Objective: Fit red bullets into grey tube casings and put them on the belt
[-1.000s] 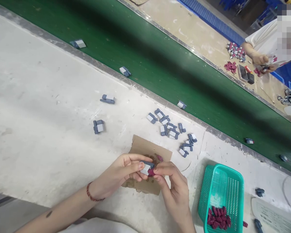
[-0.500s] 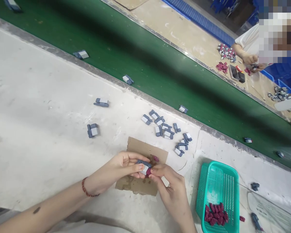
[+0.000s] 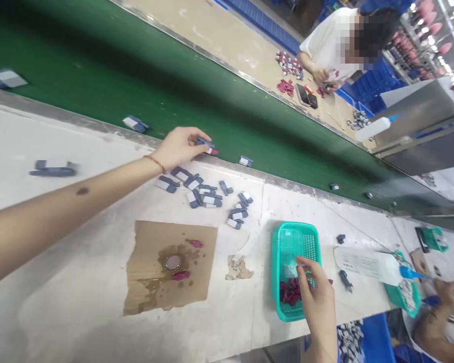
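Observation:
Over the near edge of the green conveyor belt [image 3: 196,96], my left hand [image 3: 181,147] pinches a small blue-grey and white plastic part [image 3: 210,149] with a maroon tip. My right hand [image 3: 317,290] is above the teal basket [image 3: 276,272], its fingers apart and nothing visible in them. Maroon pieces [image 3: 289,291] lie at the near end of that basket, partly behind the hand. Below my left forearm rests a stained cardboard sheet [image 3: 144,252] carrying a round wet spot and two maroon pieces [image 3: 180,275].
Several blue-grey and white parts [image 3: 212,200] lie grouped beside the belt; others ride on it. A glue bottle [image 3: 366,264] with a blue nozzle lies right of the basket. A co-worker [image 3: 325,45] works across the belt; another person's arm [image 3: 435,312] shows at lower right.
My left hand has carried the part from above the cardboard up to the belt. My right hand has let go of the maroon piece and moved right, over the basket. The view has shifted right.

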